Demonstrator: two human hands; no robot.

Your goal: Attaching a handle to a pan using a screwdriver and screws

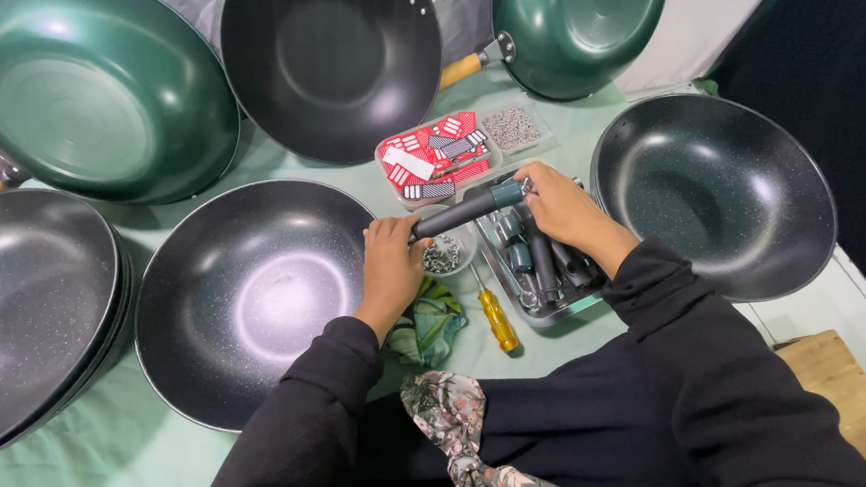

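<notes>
The left hand [391,266] wraps its fingers tight around the lower end of a black pan handle [463,212], while the right hand [563,205] pinches its green-collared tip, so the handle is held level between them above a small bowl of screws [446,253]. Just beneath lies a metal tray [516,289] of more handles, within easy reach. A yellow-handled screwdriver [496,315] lies on the table [86,465] beside a handleless black wok [246,295].

Handle [466,211] was black with a teal end, woks [246,295] speckled black inside, some dark green [93,94]. Counter [86,465] pale green, screwdriver [498,318] yellow, stickers [436,155] red and white.
</notes>
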